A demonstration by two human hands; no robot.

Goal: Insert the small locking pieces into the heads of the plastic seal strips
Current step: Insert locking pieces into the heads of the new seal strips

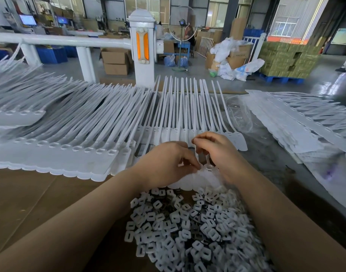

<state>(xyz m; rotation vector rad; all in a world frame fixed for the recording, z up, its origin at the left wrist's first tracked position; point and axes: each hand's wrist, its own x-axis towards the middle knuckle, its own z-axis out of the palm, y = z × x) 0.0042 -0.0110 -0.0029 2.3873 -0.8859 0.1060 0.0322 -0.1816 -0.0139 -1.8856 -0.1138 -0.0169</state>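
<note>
A row of joined white plastic seal strips [187, 108] lies in front of me, tails pointing away and heads toward me. My left hand [166, 163] rests on the near heads with curled fingers that pinch at one head. My right hand [217, 152] hovers right beside it, fingertips pinched together over the same heads; any piece held there is too small to make out. A heap of small white square locking pieces [189, 228] lies between my forearms, close to me.
Stacked rows of seal strips [60, 134] fill the left of the cardboard-covered table [30, 203]. More strips [297, 122] lie on clear plastic at the right. Behind stand a white railing post [142, 52], boxes and a fan.
</note>
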